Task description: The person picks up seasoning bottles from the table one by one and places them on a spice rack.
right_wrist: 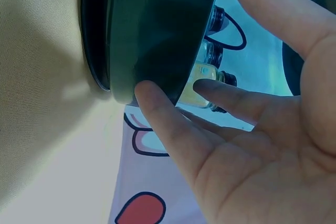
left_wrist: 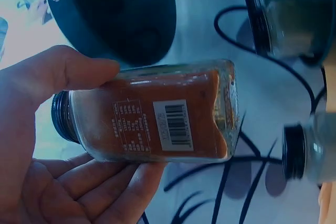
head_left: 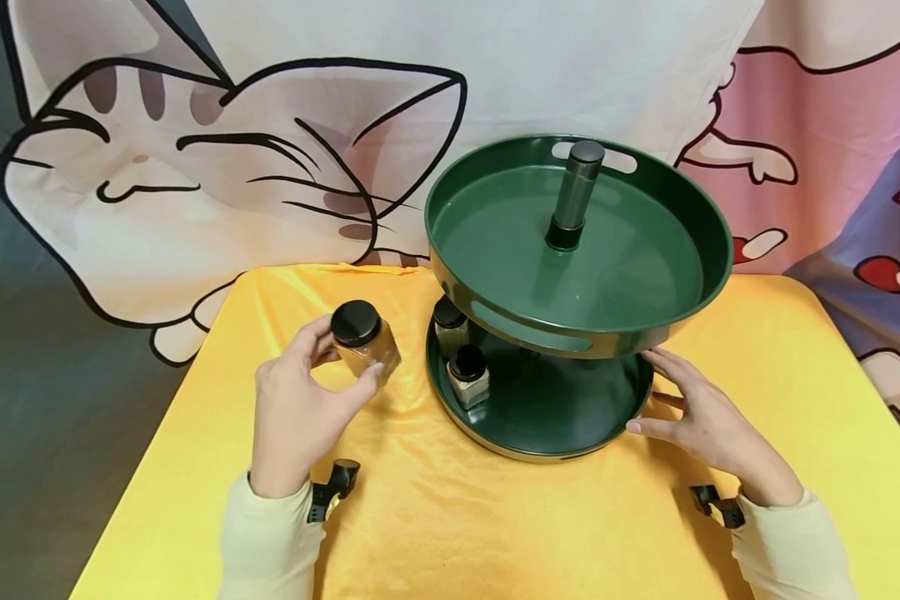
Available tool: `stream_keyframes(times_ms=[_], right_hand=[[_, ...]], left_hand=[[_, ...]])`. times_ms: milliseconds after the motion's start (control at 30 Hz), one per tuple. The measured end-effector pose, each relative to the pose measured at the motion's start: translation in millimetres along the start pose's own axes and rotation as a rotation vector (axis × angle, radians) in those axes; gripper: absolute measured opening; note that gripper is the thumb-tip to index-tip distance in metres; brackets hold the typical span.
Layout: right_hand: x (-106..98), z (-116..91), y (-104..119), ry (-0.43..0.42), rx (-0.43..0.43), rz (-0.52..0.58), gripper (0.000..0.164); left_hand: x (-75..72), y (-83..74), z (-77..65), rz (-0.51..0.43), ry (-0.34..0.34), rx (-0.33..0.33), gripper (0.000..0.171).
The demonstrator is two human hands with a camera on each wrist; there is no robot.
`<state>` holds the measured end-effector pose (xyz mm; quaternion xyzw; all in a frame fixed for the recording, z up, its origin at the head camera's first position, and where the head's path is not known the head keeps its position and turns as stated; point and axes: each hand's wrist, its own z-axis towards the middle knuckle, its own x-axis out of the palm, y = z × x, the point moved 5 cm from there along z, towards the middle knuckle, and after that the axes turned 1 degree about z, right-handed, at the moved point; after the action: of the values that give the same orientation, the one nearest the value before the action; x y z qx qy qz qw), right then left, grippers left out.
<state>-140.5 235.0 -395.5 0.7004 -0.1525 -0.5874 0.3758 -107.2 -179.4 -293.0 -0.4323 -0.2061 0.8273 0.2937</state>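
In the head view my left hand (head_left: 300,404) holds a glass spice jar (head_left: 371,354) with a black lid, tilted, left of a two-tier green tray stand. Thumb and fingers grip its sides. Reddish-brown powder fills most of the jar (left_wrist: 194,116) in the left wrist view, and a barcode label shows. My right hand (head_left: 708,421) is at the right rim of the lower tray (head_left: 551,425), its fingers extended and fingertips touching the edge. On that tray's left side stand two smaller black-lidded jars, a front jar (head_left: 471,390) and a rear jar (head_left: 452,337).
Above the lower tray sits the wider upper tray (head_left: 487,250), with handle slots and a central post (head_left: 576,192); it overhangs part of the lower one. A yellow cloth (head_left: 420,533) covers the table. Behind hangs a cartoon-printed curtain (head_left: 570,67).
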Motion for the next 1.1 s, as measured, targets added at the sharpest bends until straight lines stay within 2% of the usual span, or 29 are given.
stream_keyframes(times_ms=[133,267,567,933,1100], right_hand=[[-1,0,0,-0.012,0.013,-0.013,0.097],[-1,0,1,-0.022,0.001,-0.021,0.097],[-3,-2,1,-0.033,-0.013,-0.008,0.088],[-2,-2,1,-0.045,0.030,-0.019,0.093],[-2,-2,2,-0.051,0.041,-0.036,0.095]], left_hand=[[6.7,-10.6,-3.3,-0.020,0.025,0.040,0.052],[12.0,-19.1,-6.6,-0.033,0.056,0.054,0.055],[26.1,-39.3,-14.4,-0.146,0.153,0.105,0.057],[55.6,-57.3,-29.1,-0.212,0.263,0.167,0.058],[69.9,-62.8,-35.4,-0.212,0.297,0.194,0.059]])
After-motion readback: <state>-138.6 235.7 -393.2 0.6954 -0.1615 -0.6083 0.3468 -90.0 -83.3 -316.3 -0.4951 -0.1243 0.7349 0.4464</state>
